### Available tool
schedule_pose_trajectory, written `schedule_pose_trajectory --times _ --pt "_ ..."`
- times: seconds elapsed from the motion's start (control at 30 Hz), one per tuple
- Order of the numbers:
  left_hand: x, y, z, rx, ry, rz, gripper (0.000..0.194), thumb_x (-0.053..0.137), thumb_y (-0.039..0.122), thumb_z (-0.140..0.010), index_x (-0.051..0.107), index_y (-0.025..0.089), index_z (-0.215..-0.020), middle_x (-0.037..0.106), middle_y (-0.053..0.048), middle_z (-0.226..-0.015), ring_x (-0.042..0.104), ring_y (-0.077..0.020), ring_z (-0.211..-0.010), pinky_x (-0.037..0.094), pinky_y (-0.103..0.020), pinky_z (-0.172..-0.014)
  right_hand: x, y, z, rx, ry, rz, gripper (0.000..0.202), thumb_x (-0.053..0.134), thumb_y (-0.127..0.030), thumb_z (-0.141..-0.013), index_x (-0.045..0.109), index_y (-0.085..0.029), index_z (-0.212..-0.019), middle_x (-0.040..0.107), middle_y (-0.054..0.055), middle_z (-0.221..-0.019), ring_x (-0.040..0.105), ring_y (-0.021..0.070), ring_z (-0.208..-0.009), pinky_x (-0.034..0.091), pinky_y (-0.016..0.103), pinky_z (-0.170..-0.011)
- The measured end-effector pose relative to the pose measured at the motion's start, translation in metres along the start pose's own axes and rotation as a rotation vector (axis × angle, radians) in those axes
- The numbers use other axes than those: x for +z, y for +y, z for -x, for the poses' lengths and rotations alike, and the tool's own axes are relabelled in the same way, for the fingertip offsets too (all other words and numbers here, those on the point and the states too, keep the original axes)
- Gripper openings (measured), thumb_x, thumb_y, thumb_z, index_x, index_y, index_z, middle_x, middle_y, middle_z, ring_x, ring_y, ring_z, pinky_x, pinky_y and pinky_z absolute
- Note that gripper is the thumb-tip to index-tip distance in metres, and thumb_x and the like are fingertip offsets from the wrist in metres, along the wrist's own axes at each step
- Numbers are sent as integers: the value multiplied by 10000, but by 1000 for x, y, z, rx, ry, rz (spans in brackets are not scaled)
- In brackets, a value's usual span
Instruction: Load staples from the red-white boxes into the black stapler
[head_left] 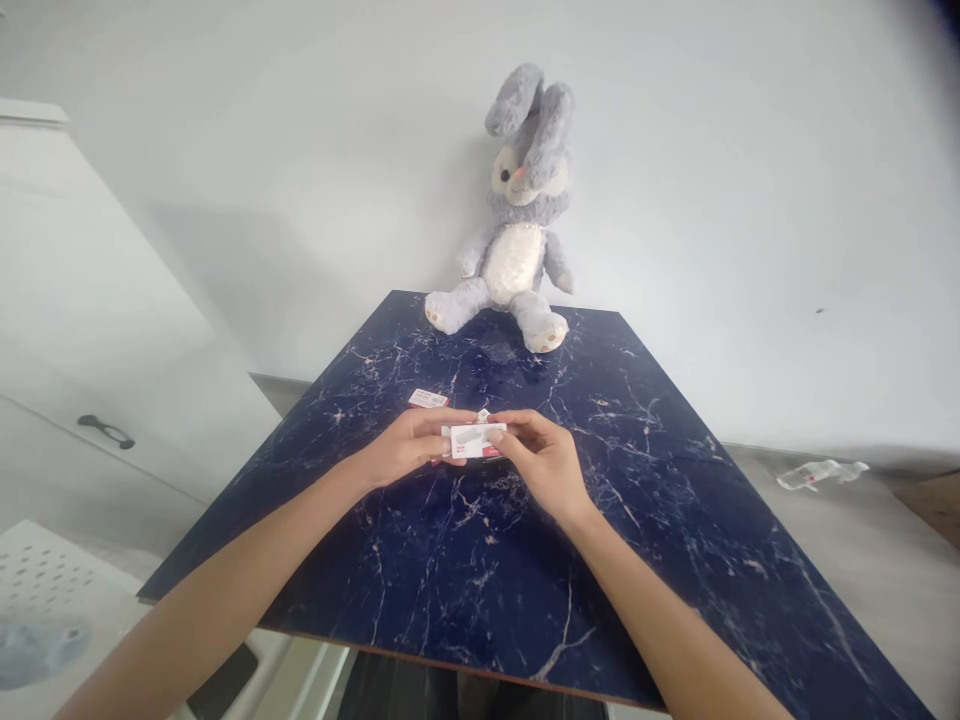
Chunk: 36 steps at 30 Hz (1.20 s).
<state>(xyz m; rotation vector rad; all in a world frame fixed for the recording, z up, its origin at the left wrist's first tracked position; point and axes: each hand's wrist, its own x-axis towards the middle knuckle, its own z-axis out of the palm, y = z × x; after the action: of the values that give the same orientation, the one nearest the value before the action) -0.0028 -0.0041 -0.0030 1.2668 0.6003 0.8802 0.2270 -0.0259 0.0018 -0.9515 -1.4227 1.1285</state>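
Note:
Both of my hands hold a small white box with red print (470,438) over the middle of the dark blue marbled table (480,570). My left hand (405,445) pinches its left end, thumb in front and fingers behind. At the right end, my right hand (541,462) presses its thumb on the front face, with its fingers curled around the back. A small white piece, perhaps a flap, sticks up above the box between my fingertips. Just beyond my left hand lies another white and red box (428,399). Fingers partly hide the held box's ends.
A grey plush rabbit (517,240) sits at the table's far edge against the white wall. To the left stands a white cabinet (90,330) with a dark handle. A clear plastic item (821,474) lies on the floor at right.

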Motion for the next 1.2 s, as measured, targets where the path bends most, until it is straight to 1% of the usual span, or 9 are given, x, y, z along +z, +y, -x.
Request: schedule_pose_trajectory --times 0.07,0.13,0.27,0.37,0.5,0.6,0.83,1.03,1.2 --pt "2 -2 -1 11 98 -30 408 768 228 -823 705 206 -1226 752 -102 -1053 718 -208 -870 578 -306 -750 0 0 0 6 18 -21 282 776 -436 -803 734 -225 -987 764 54 -973 719 208 -838 591 333 -784" --pt "3 -2 -2 27 139 1 353 777 256 -824 721 205 -1169 752 -91 -1030 718 -200 -860 582 -302 -752 1 0 -1 16 36 -48 280 767 -441 -808 727 -226 -983 761 58 -1026 722 216 -887 589 341 -813" --pt "5 4 -2 28 62 140 304 734 327 -867 734 213 -1149 709 -114 -1196 694 -234 -1015 596 -324 -801 2 1 -2 46 66 -73 286 752 -456 -814 724 -222 -976 760 60 -1025 721 221 -888 591 356 -817" --pt "8 8 -1 34 56 97 297 748 280 -856 737 224 -1147 681 -112 -1264 696 -214 -983 597 -303 -775 3 3 -2 50 64 -77 301 751 -469 -811 719 -219 -976 759 58 -1010 720 221 -873 595 361 -813" --pt "10 6 0 34 69 8 338 772 333 -836 733 207 -1148 690 -124 -1226 701 -220 -943 598 -310 -736 5 5 -1 47 43 -72 306 748 -479 -813 718 -226 -982 761 54 -1005 720 222 -872 595 357 -804" --pt "8 3 0 4 104 -23 357 788 298 -824 725 200 -1162 707 -118 -1175 704 -212 -923 590 -300 -735 5 3 0 44 40 -84 293 762 -472 -803 722 -230 -963 761 54 -1018 717 215 -852 591 353 -791" --pt "-2 -7 -1 -39 43 188 339 783 274 -835 739 240 -1169 707 -81 -1176 687 -189 -995 576 -291 -826 3 3 -1 33 40 -102 273 761 -451 -813 720 -229 -967 758 54 -1055 718 214 -891 587 352 -828" --pt "3 -7 -2 -54 133 65 414 843 298 -767 720 235 -1157 711 -68 -1043 665 -143 -815 519 -227 -647 6 8 1 29 64 -74 293 754 -462 -819 709 -230 -991 765 54 -997 729 222 -865 598 370 -822" --pt "6 -8 -2 -48 99 115 379 870 311 -728 717 199 -1057 685 -26 -857 572 -77 -632 426 -175 -519 6 1 3 41 -11 -45 305 779 -482 -789 694 -233 -942 766 51 -947 728 222 -834 610 370 -783"
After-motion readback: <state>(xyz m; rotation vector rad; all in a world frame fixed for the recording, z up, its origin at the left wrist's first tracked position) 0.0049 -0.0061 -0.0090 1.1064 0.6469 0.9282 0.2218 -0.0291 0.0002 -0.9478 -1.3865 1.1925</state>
